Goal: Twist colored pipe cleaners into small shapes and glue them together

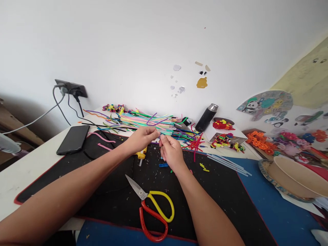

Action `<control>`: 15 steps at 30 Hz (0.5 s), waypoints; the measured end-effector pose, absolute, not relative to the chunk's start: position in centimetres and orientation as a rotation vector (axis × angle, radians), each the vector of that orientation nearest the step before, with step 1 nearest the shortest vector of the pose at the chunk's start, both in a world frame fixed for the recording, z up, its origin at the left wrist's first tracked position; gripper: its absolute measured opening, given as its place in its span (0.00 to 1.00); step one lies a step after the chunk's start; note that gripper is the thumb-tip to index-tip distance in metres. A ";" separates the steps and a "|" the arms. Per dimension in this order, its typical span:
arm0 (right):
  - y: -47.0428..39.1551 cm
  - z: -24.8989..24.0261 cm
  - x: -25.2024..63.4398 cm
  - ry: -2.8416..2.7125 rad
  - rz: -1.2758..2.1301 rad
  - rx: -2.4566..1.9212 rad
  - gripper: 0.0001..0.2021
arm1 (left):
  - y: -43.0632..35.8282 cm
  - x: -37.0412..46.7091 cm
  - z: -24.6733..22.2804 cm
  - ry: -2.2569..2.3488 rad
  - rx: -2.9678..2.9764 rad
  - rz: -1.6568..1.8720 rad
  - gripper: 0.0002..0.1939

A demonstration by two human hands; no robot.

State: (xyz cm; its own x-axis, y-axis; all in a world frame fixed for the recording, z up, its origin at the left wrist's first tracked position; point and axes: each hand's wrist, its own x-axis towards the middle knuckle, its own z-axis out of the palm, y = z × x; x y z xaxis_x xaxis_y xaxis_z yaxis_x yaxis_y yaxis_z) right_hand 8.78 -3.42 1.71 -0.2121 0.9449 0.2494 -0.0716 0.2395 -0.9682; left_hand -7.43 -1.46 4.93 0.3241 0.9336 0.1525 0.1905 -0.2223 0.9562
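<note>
My left hand (145,137) and my right hand (171,150) meet at the fingertips above the black mat (110,198). Both are closed in a pinch around something small, partly purple, that the fingers mostly hide. Behind them lies a large pile of colourful pipe cleaners (143,120). A yellow glue gun (141,155) sits partly under my left hand. Scissors (142,194) with one yellow and one red handle rest on the mat, nearer to me. A blue piece (163,165) lies just below my hands.
A phone (73,140) lies at the left. Behind and right stand a black flask (207,118) and a white box (229,135) with small figures. Glue sticks (229,164) lie right of the mat, near a round bowl (297,174). Cables hang from a wall socket (71,88).
</note>
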 end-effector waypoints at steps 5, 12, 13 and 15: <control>-3.2 1.8 9.0 -1.366 1.252 -0.844 0.23 | -1.5 -7.7 5.2 0.897 1.541 0.927 0.26; -3.3 2.0 8.9 -1.335 1.304 -0.823 0.23 | -0.9 -9.5 6.1 0.939 1.699 0.844 0.27; -3.4 2.1 8.9 -1.342 1.305 -0.818 0.23 | -1.0 -9.6 6.3 0.940 1.732 0.827 0.27; -3.6 2.1 8.8 -1.357 1.304 -0.817 0.23 | -1.3 -9.6 6.9 0.934 1.795 0.788 0.27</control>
State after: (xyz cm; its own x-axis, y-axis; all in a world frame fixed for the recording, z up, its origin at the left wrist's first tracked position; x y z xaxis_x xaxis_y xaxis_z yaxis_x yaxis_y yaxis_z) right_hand 8.79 -3.64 2.14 -0.2304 0.9488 0.2163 -0.1781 0.1774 -0.9679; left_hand -9.64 -1.32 6.85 0.5041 0.8560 0.1144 0.2573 -0.2754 0.9263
